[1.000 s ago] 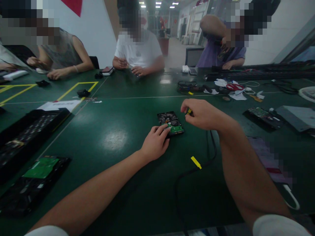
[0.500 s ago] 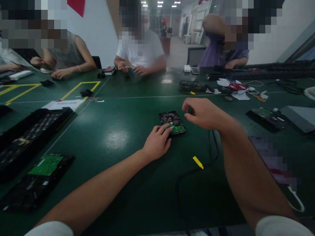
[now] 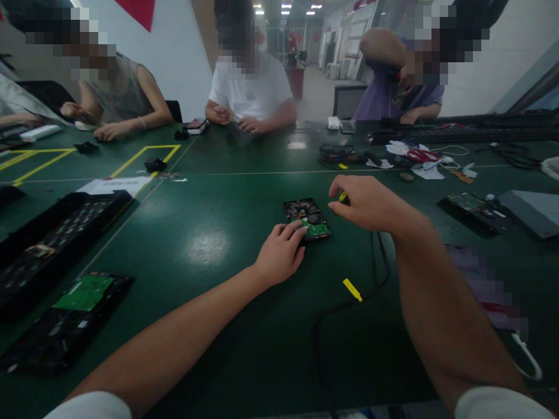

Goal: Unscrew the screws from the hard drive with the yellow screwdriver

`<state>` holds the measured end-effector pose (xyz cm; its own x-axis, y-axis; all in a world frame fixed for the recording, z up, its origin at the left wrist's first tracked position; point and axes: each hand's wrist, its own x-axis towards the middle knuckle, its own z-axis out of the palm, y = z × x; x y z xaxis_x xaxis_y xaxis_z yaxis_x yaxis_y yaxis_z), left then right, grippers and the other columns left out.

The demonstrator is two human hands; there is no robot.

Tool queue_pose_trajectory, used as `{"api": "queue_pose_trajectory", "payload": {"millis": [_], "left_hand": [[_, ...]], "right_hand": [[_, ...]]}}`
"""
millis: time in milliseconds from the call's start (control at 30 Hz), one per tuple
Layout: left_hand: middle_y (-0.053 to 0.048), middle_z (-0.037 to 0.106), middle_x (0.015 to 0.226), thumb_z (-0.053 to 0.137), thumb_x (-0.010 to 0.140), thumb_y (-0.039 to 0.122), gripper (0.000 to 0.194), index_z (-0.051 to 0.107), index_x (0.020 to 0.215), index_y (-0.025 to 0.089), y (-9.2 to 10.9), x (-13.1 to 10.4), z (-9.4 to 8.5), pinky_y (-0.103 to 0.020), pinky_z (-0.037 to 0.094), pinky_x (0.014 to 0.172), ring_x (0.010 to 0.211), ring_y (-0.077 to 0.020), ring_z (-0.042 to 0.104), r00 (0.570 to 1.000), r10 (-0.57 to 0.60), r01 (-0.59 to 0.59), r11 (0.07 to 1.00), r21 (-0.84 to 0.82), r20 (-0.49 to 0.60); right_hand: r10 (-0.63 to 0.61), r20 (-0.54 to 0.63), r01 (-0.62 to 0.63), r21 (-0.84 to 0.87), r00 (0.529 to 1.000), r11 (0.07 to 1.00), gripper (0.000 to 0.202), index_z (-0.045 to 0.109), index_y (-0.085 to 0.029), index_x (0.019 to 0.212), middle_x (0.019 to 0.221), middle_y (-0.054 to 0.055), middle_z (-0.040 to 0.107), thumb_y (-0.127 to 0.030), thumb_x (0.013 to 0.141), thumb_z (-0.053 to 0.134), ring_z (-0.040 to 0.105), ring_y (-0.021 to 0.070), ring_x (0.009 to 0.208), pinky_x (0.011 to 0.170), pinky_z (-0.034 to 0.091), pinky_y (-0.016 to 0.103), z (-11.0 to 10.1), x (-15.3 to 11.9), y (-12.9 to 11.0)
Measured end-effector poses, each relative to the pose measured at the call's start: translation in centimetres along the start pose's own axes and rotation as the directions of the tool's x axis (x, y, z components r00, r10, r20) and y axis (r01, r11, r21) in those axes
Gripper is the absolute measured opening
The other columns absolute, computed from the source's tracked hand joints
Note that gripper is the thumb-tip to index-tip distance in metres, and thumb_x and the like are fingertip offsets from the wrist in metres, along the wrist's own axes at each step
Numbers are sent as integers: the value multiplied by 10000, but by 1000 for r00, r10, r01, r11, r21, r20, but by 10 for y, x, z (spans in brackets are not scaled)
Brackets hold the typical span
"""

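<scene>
A hard drive (image 3: 308,216) with a green circuit board lies on the dark green table in front of me. My left hand (image 3: 282,251) steadies it, with the fingers resting over its near left edge and the thumb bent beside it. Just right of the drive, my right hand (image 3: 360,202) is closed around a screwdriver (image 3: 345,199) with a black and yellow handle. Most of the handle is hidden in the palm. The tip cannot be made out, and the hand is raised slightly above the table.
A larger black part with a green board (image 3: 85,292) and a long black housing (image 3: 56,244) lie left. A black cable with a yellow tag (image 3: 352,290) runs below my right hand. Another drive (image 3: 474,210) and a grey box (image 3: 530,210) sit right. Several people work across the table.
My right hand has turned at the wrist, so the yellow on the screwdriver handle now shows. My left hand stays on the hard drive. The view has shifted slightly.
</scene>
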<state>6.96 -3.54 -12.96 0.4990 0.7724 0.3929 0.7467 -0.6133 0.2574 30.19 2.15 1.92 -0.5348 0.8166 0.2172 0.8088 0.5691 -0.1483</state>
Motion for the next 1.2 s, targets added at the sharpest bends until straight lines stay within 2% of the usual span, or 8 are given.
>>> {"api": "queue_pose_trajectory", "payload": {"millis": [200, 367, 533, 700, 900, 1067, 1200], "left_hand": [[-160, 532, 1543, 537, 1006, 280, 488, 533, 1474, 140, -1, -1, 2, -530, 483, 1143, 1331, -345, 506, 1000, 7, -8, 1000, 13, 6], [-151, 530, 1546, 530, 1009, 291, 488, 527, 1478, 154, -2, -1, 3, -533, 481, 1144, 1327, -344, 512, 1000, 12, -12, 1000, 14, 4], [-151, 531, 1545, 526, 1010, 282, 480, 524, 1478, 174, -1, -1, 2, -554, 484, 1136, 1332, -348, 515, 1000, 13, -13, 1000, 5, 2], [-157, 531, 1541, 538, 1006, 285, 488, 529, 1476, 151, 0, 0, 1, -533, 480, 1146, 1336, -349, 508, 1000, 8, -8, 1000, 9, 6], [-156, 531, 1543, 532, 1010, 289, 491, 528, 1479, 145, -1, -1, 2, -531, 479, 1147, 1329, -346, 504, 1000, 7, -7, 1000, 9, 4], [-163, 528, 1543, 530, 1012, 291, 487, 531, 1473, 136, -2, -1, 3, -533, 479, 1147, 1329, -346, 504, 1000, 13, -13, 1000, 10, 2], [-162, 530, 1541, 535, 1007, 285, 488, 528, 1475, 149, -2, -1, 2, -539, 486, 1138, 1324, -344, 511, 1000, 17, -17, 1000, 12, 2]], "right_hand": [[-41, 39, 40, 20, 998, 999, 239, 656, -184, 1080, 1099, 123, 738, -171, 845, 612, 685, 300, 1006, 876, 486, 387, -2, -3, 1], [13, 22, -13, -35, 1000, 999, 198, 657, -177, 1084, 1054, 129, 744, -258, 911, 608, 686, 303, 951, 848, 482, 395, -2, -4, 1], [-25, 39, 24, 18, 999, 1000, 225, 659, -178, 1071, 1094, 126, 739, -170, 852, 604, 683, 284, 975, 840, 481, 365, -2, -3, 0], [6, 22, -6, -3, 1000, 1000, 177, 662, -177, 1053, 1008, 118, 747, -272, 912, 615, 683, 283, 896, 790, 465, 372, -1, -2, 0], [-19, 67, 16, 39, 998, 999, 216, 653, -178, 1075, 1058, 115, 749, -178, 862, 618, 688, 267, 914, 780, 470, 347, -4, -3, -2], [36, 36, -36, 0, 999, 999, 200, 654, -189, 1094, 1058, 117, 753, -272, 913, 634, 698, 297, 962, 822, 481, 376, -3, -4, -2], [10, 35, -11, 17, 999, 1000, 239, 641, -190, 1098, 1106, 121, 745, -182, 861, 618, 694, 296, 1011, 859, 493, 374, -2, -4, -1]]}}
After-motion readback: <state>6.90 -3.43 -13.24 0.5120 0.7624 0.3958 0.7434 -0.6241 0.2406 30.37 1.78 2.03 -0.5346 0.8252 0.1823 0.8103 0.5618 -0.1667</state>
